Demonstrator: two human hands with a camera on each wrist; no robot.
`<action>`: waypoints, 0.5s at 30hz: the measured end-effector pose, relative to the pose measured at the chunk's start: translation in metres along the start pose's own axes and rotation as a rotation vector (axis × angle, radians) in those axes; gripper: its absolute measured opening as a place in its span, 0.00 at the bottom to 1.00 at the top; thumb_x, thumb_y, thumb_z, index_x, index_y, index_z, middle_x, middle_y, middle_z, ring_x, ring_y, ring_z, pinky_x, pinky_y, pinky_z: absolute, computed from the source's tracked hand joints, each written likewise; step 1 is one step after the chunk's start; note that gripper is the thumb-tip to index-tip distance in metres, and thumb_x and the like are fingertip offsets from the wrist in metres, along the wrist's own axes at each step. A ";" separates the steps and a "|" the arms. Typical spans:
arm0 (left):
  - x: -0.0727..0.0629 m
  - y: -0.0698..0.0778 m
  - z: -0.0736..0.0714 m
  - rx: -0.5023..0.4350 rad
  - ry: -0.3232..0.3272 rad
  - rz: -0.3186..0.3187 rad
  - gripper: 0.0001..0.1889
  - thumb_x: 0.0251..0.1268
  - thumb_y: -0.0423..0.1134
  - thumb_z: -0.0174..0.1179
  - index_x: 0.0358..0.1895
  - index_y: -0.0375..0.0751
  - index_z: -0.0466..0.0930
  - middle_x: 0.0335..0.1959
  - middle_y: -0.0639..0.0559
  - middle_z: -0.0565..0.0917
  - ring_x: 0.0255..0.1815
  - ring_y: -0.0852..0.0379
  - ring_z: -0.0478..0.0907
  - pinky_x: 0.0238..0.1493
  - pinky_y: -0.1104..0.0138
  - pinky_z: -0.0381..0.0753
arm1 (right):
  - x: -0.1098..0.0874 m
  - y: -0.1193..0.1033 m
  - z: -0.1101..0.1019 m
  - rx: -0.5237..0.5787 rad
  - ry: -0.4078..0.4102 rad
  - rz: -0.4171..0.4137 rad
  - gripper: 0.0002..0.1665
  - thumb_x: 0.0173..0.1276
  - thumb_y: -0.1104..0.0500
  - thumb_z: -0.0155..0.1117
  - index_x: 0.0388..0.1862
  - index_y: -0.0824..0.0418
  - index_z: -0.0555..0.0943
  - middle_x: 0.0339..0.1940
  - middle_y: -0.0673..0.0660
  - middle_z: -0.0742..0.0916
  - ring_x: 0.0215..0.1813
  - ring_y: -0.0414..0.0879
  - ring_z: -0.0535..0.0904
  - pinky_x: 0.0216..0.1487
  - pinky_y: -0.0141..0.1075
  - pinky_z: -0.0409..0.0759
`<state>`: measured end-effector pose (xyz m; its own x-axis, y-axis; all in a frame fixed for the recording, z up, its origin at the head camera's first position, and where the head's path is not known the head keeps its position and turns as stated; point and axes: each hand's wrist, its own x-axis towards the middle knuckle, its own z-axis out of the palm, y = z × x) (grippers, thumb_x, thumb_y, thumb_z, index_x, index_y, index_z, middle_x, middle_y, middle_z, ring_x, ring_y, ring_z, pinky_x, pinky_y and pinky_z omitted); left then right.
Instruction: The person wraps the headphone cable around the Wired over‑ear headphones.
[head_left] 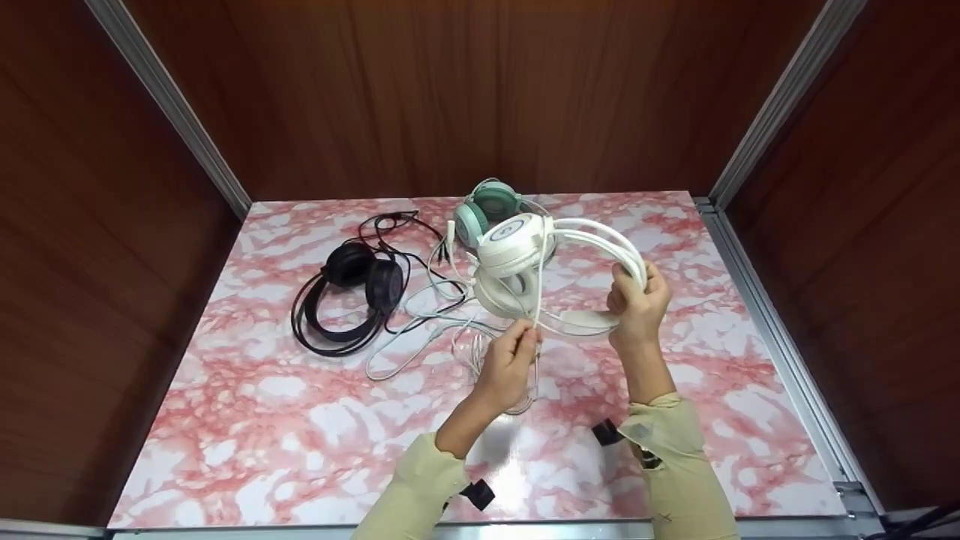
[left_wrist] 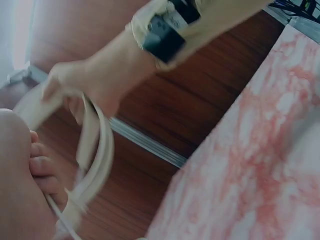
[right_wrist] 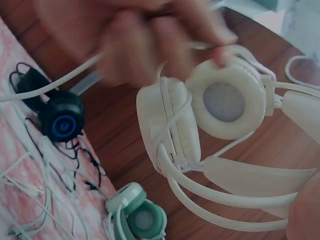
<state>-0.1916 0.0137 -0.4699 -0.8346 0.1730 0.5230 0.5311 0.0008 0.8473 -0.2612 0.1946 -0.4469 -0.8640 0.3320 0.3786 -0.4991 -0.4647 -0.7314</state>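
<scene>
White headphones [head_left: 514,247] are held up above the table, ear cups to the left and headband to the right. My right hand [head_left: 641,304] grips the headband arc. Below the cups, my left hand [head_left: 510,364] pinches the white cable [head_left: 538,285], which runs up over the near ear cup. In the right wrist view, both cushioned cups [right_wrist: 167,125] hang close together, with the cable looped across one of them; the left hand [right_wrist: 145,45] is blurred there. The left wrist view shows curled fingers [left_wrist: 42,172] with the cable passing out beneath them.
Black headphones [head_left: 384,285] lie at the left of the marbled table [head_left: 285,442]. Green headphones [head_left: 472,223] sit at the back, partly hidden by the white pair. Tangled black and pale cables [head_left: 405,322] spread between them. Brown panels [head_left: 465,97] wall the back and sides.
</scene>
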 end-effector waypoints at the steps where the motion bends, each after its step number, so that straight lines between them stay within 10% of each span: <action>1: -0.001 -0.004 -0.002 -0.038 -0.011 -0.027 0.10 0.74 0.25 0.44 0.31 0.26 0.70 0.18 0.56 0.63 0.19 0.66 0.60 0.22 0.72 0.61 | 0.001 -0.002 0.000 0.023 -0.017 0.001 0.09 0.63 0.71 0.59 0.26 0.66 0.69 0.10 0.50 0.63 0.13 0.39 0.49 0.16 0.32 0.46; 15: -0.026 -0.055 -0.004 -0.107 -0.095 -0.147 0.14 0.76 0.26 0.41 0.27 0.23 0.64 0.18 0.54 0.63 0.20 0.63 0.59 0.25 0.70 0.61 | 0.005 -0.017 -0.005 0.419 -0.177 0.054 0.20 0.65 0.65 0.63 0.20 0.62 0.63 0.13 0.51 0.52 0.14 0.38 0.43 0.15 0.29 0.45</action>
<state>-0.1993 0.0054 -0.5300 -0.8819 0.2712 0.3857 0.3814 -0.0705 0.9217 -0.2565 0.2077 -0.4357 -0.8695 0.1700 0.4637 -0.4056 -0.7815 -0.4740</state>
